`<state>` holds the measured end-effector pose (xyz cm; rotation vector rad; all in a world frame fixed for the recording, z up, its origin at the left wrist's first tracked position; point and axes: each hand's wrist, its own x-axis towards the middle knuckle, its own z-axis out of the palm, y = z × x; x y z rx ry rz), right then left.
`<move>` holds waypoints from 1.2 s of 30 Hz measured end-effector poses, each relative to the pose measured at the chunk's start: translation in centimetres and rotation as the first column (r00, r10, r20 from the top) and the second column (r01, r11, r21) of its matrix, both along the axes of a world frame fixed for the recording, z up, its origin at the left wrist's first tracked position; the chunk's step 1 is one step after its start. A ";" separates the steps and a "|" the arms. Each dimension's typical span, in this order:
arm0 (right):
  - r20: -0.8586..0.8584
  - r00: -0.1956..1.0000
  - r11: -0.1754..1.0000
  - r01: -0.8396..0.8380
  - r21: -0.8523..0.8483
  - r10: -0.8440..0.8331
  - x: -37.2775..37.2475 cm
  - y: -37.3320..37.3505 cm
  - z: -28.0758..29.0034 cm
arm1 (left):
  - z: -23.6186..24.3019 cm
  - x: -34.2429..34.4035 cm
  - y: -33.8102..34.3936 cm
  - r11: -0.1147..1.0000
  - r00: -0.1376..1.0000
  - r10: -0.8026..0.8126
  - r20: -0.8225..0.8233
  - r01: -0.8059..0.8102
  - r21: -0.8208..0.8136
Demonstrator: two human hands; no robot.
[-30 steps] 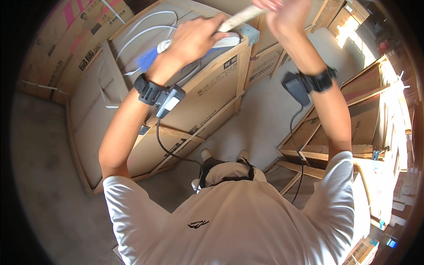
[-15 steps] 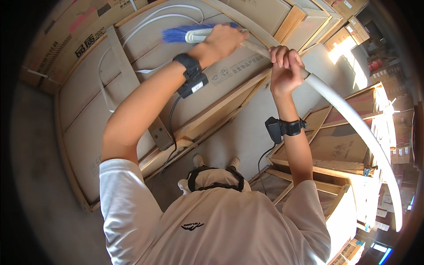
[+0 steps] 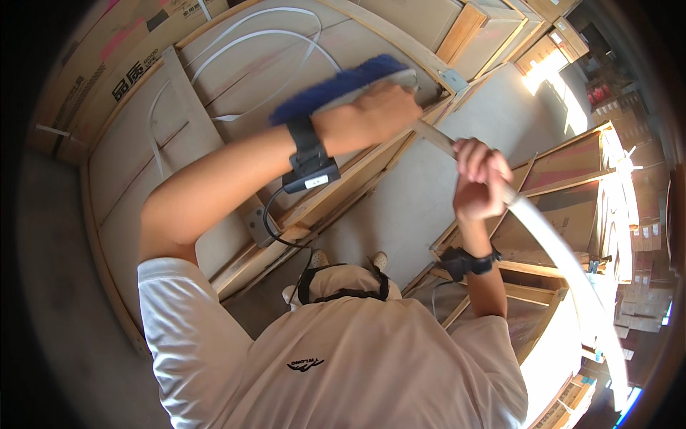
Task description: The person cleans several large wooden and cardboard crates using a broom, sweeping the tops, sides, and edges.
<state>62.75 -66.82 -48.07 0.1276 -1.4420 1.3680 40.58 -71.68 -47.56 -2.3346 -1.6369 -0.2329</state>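
From the head view, I have my left grip [image 3: 377,114] closed round the neck of a long-handled broom [image 3: 343,84] with blue bristles and a white head, and my right grip [image 3: 482,179] curled round its pale pole further along. The bristles lie beyond the left grip, over a wooden-framed cardboard crate [image 3: 136,186]; I can't tell if they touch it. A flat white plastic strap [image 3: 275,31] loops on the crate, past the left grip.
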 end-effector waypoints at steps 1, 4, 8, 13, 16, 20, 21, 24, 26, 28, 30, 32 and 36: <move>0.027 1.000 1.000 -0.008 -0.015 0.008 -1.7 0.4 -0.8 | -2.8 -3.5 0.3 0.878 0.966 -0.253 0.053 0.206 0.433; -0.042 0.999 0.998 -0.019 -0.067 0.016 -6.7 1.2 -1.8 | 0.4 -6.8 3.8 0.987 0.978 0.119 0.172 -0.096 -0.132; -0.035 0.999 0.985 -0.011 -0.174 0.005 -8.1 -0.1 0.2 | 2.0 -6.6 3.5 0.963 0.985 0.163 0.048 -0.149 -0.224; -0.094 0.994 0.969 -0.079 -0.233 0.058 -0.6 -0.7 -0.8 | -0.8 -0.5 -1.2 0.983 0.988 -0.123 0.090 0.109 0.151; 0.014 0.997 0.972 -0.066 -0.227 0.071 2.4 -2.1 -0.2 | -1.6 3.1 -3.5 0.995 0.999 -0.039 -0.015 0.040 0.090; 0.009 0.994 0.984 -0.105 -0.145 0.107 -0.7 0.4 -2.2 | -0.6 -1.0 -3.1 0.912 0.974 -0.168 -0.150 0.212 0.352; -0.001 0.987 0.972 -0.157 -0.174 0.159 -2.5 1.2 -2.9 | -1.1 -2.6 -1.3 0.992 0.996 -0.037 -0.076 0.046 0.121; -0.029 0.984 0.949 -0.177 -0.259 0.175 -8.4 3.0 -3.4 | -0.4 -6.7 2.7 0.905 0.940 0.339 -0.030 -0.335 -0.262; -0.046 0.982 0.948 -0.189 -0.254 0.183 -11.2 3.8 -3.0 | 1.5 -7.4 3.1 0.876 0.930 0.364 -0.048 -0.359 -0.322; -0.077 0.978 0.931 -0.207 -0.301 0.192 -10.6 3.1 -2.8 | 2.2 -7.0 2.8 0.863 0.931 0.362 -0.051 -0.356 -0.359; -0.064 0.976 0.916 -0.217 -0.338 0.208 -8.2 2.6 -2.8 | 2.2 -5.9 1.3 0.889 0.959 0.282 -0.001 -0.262 -0.375; -0.023 0.966 0.928 -0.254 -0.273 0.258 -7.8 2.9 -3.1 | 0.9 -5.9 0.9 0.889 0.964 0.267 0.007 -0.244 -0.387; 0.148 0.963 0.925 -0.164 -0.342 0.226 -13.0 4.3 -2.1 | 1.2 -10.4 3.1 0.810 0.887 0.460 -0.027 -0.432 -0.396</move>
